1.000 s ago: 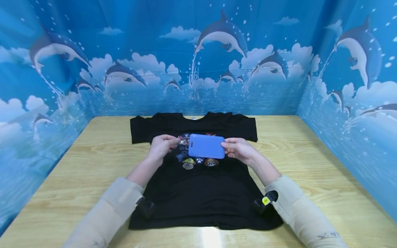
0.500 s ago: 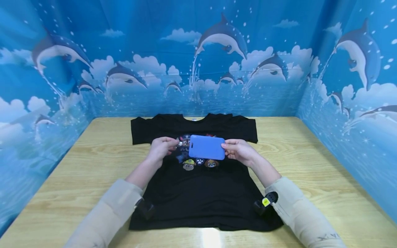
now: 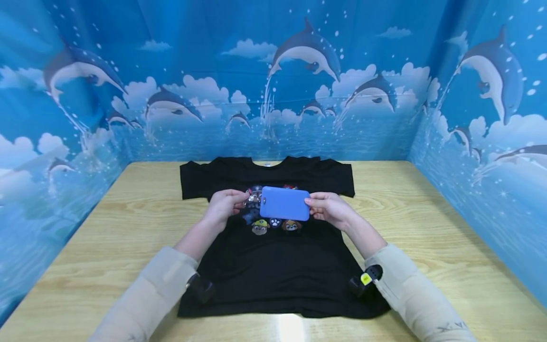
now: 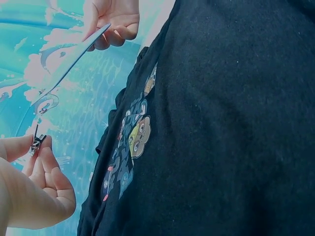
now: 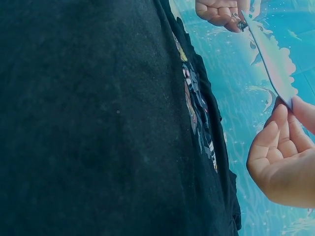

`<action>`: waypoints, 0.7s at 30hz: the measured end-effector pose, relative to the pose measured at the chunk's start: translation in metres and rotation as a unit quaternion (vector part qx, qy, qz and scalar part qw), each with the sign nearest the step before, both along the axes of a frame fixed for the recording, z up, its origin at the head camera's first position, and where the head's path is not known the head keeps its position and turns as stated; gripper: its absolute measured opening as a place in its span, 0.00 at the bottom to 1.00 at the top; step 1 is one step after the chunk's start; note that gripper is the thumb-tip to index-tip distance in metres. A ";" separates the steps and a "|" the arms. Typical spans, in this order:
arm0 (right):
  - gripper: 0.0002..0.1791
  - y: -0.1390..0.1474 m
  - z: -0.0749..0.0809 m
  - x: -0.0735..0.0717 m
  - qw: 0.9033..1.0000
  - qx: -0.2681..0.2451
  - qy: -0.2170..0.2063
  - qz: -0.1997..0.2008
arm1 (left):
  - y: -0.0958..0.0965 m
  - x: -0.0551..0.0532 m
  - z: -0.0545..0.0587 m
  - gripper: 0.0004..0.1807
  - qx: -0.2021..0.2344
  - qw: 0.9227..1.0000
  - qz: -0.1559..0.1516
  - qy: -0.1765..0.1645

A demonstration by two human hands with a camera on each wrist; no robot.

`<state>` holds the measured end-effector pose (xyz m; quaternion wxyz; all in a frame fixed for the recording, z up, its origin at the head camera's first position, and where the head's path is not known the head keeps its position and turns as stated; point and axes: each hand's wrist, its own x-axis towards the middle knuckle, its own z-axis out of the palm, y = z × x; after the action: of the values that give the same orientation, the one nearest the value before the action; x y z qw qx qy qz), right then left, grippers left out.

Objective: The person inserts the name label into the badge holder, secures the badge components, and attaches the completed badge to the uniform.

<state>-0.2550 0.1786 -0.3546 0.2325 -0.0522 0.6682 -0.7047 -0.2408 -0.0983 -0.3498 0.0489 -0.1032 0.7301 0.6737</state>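
Note:
A blue badge holder (image 3: 285,203), a flat rectangle with rounded corners and a small slot near its left end, hangs level above the shirt. My right hand (image 3: 332,207) pinches its right end between thumb and fingers. Just off the slotted end, my left hand (image 3: 221,207) pinches a small metal clip (image 4: 37,144); the fingertips hide part of it. From the left wrist view, the holder appears nearly edge-on, with the clip below its slotted end. Under both hands a black T-shirt (image 3: 273,270) lies spread flat, cartoon dog faces (image 3: 259,227) printed on its chest.
The shirt lies on a light wood-grain table (image 3: 427,228), neckline toward the back. A blue curtain (image 3: 205,57) printed with dolphins stands behind the table and along both sides. Each wrist carries a small black camera (image 3: 200,288) over a beige sleeve.
My left hand and the clip shifted slightly left, then came back right toward the holder's slot. My right hand and the badge holder stay almost where they were.

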 end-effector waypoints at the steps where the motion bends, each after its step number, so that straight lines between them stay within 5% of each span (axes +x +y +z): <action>1: 0.09 0.000 0.000 0.000 1.000 -0.001 0.000 0.000 | 0.000 0.000 0.000 0.12 0.003 1.000 0.000 0.001; 21: 0.07 0.005 -0.004 -0.001 1.000 0.019 -0.009 -0.013 | 0.004 0.004 0.008 0.09 0.031 0.999 -0.021 0.010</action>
<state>-0.2565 0.1839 -0.3582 0.2304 -0.0325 0.6803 -0.6951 -0.2367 -0.0941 -0.3414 0.0587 -0.0792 0.7117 0.6955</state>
